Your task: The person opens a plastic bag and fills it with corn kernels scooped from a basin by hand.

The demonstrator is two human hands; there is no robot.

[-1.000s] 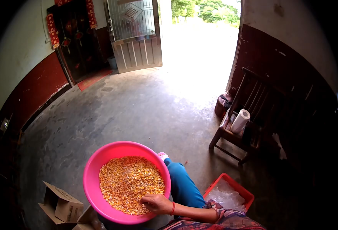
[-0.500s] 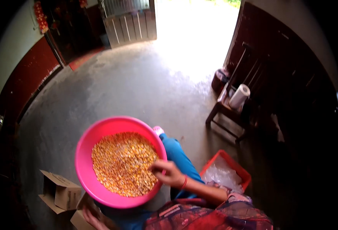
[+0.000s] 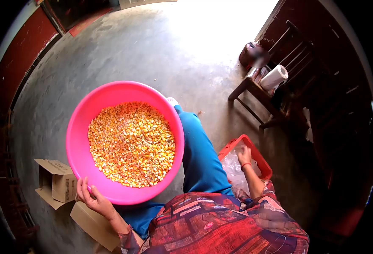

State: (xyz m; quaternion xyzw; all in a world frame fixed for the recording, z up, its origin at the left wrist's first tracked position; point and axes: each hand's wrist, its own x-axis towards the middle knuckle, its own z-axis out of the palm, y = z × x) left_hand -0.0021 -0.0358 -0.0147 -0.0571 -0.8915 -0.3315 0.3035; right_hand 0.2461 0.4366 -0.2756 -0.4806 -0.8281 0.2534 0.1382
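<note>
A large pink basin (image 3: 78, 144) holding a wide bed of yellow and orange corn kernels (image 3: 131, 144) rests over my lap. My left hand (image 3: 94, 201) grips its near-left rim, with the thumb at the edge. Off to the right, my right hand (image 3: 245, 155) is over a red plastic crate (image 3: 263, 161) lined with clear plastic (image 3: 233, 169). Its fingers are bent and drawn together; anything between them is too small to see.
Open cardboard boxes (image 3: 63, 186) stand on the floor at my left. On the right is a wooden chair (image 3: 254, 91) with a white roll (image 3: 274, 77) on its seat, and a dark bin (image 3: 250, 55) behind it. Bright light falls through the doorway ahead.
My right hand has gone from above the corn to the red crate. My left hand has risen from beside the cardboard box to the basin's rim. The view has tilted down.
</note>
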